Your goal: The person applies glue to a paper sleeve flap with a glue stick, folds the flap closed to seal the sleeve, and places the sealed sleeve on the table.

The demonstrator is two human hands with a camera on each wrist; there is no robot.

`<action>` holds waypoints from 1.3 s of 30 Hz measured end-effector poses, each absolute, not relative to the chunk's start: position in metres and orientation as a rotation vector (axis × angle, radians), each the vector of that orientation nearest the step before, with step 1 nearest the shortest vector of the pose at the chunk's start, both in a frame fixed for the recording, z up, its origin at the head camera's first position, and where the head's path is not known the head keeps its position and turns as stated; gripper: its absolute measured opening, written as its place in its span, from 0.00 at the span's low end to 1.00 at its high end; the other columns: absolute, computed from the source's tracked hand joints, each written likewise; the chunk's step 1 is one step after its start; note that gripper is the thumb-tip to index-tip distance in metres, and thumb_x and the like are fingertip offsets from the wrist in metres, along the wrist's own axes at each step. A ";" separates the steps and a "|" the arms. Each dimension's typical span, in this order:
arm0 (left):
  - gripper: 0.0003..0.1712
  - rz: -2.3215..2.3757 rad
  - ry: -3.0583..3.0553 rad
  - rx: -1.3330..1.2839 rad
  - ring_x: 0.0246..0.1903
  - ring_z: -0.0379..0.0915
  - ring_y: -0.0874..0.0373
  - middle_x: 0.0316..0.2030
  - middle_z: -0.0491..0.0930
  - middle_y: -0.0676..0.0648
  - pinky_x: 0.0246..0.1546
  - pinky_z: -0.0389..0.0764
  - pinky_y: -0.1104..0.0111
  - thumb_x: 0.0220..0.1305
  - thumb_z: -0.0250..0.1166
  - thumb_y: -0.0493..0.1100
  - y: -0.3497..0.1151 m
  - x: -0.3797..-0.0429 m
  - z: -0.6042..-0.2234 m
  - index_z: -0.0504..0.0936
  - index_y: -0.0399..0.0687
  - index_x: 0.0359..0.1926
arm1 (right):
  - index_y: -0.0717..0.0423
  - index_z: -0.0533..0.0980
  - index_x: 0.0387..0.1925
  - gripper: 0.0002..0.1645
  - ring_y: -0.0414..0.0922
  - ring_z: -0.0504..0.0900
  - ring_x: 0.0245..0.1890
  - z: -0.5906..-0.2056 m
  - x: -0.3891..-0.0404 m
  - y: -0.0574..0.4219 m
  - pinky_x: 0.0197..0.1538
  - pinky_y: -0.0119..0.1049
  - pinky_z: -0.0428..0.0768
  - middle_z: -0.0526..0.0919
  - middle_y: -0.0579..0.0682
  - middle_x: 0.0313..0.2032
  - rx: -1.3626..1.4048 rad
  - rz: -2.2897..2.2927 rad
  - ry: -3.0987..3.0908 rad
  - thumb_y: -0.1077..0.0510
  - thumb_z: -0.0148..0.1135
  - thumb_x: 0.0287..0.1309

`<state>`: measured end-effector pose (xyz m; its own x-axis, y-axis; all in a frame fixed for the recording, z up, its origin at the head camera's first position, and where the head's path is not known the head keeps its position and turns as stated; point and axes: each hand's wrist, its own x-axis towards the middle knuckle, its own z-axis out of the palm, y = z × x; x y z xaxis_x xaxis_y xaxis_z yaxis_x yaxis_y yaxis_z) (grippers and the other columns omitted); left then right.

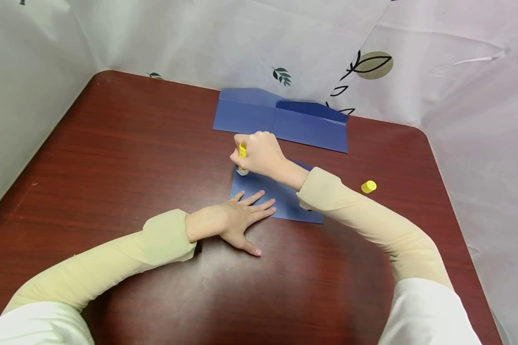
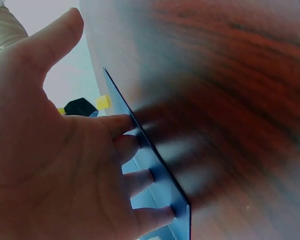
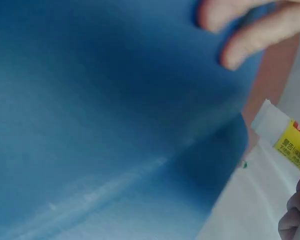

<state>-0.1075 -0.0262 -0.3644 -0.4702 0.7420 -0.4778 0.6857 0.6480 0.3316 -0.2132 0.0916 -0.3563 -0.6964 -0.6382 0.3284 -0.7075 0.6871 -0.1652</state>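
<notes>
My right hand (image 1: 261,153) grips a yellow glue stick (image 1: 242,150), its white end pointing down at the far left part of a blue paper piece (image 1: 287,201). The right wrist view shows the glue stick (image 3: 292,145) close up, with printing on its yellow label. Fingers spread, my left hand (image 1: 237,218) rests with its fingertips on the near left part of the paper. The left wrist view shows those fingertips (image 2: 162,215) along the paper's edge. Whitish streaks run along a crease on the blue paper (image 3: 105,190) in the right wrist view.
A yellow glue cap (image 1: 369,187) stands on the dark red wooden table (image 1: 134,143), right of the paper. Behind lies another folded blue paper piece (image 1: 311,127) with raised flaps, against the white patterned curtain (image 1: 190,43).
</notes>
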 end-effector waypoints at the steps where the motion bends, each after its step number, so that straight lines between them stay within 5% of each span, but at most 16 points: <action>1: 0.58 0.121 2.271 1.108 0.76 0.23 0.55 0.77 0.35 0.58 0.74 0.36 0.48 0.54 0.60 0.74 -0.026 -0.108 -0.364 0.45 0.59 0.76 | 0.53 0.72 0.21 0.10 0.42 0.67 0.10 -0.359 -0.212 0.092 0.17 0.29 0.58 0.68 0.45 0.10 1.091 0.381 -2.653 0.56 0.55 0.54; 8: 0.58 0.109 2.272 1.121 0.76 0.23 0.55 0.77 0.35 0.58 0.74 0.36 0.48 0.53 0.59 0.75 -0.023 -0.108 -0.364 0.44 0.59 0.77 | 0.55 0.73 0.21 0.08 0.43 0.70 0.10 -0.369 -0.207 0.103 0.16 0.32 0.63 0.71 0.47 0.09 1.104 0.335 -2.611 0.57 0.56 0.52; 21: 0.58 0.139 2.267 1.102 0.76 0.22 0.54 0.77 0.35 0.58 0.74 0.35 0.48 0.53 0.60 0.75 -0.023 -0.107 -0.363 0.44 0.60 0.77 | 0.53 0.67 0.15 0.11 0.41 0.59 0.08 -0.374 -0.202 0.169 0.16 0.31 0.53 0.60 0.44 0.07 0.953 0.398 -2.572 0.59 0.56 0.48; 31: 0.59 0.165 2.268 1.094 0.76 0.21 0.53 0.77 0.34 0.57 0.73 0.34 0.47 0.53 0.60 0.74 -0.027 -0.107 -0.363 0.43 0.59 0.77 | 0.54 0.69 0.15 0.10 0.41 0.60 0.08 -0.376 -0.188 0.228 0.15 0.32 0.56 0.65 0.45 0.06 0.807 0.387 -2.545 0.59 0.60 0.45; 39: 0.59 0.152 2.264 1.094 0.76 0.21 0.54 0.77 0.33 0.57 0.74 0.33 0.48 0.54 0.60 0.74 -0.026 -0.107 -0.362 0.42 0.59 0.77 | 0.53 0.68 0.12 0.12 0.32 0.52 0.10 -0.376 -0.181 0.259 0.15 0.31 0.55 0.63 0.45 0.06 0.688 0.394 -2.562 0.61 0.59 0.43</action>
<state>-0.1070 -0.0257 -0.3625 -0.4706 0.7426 -0.4764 0.6723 0.6515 0.3514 -0.1811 0.2595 -0.3762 -0.7712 -0.3994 0.4957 -0.5300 0.8342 -0.1523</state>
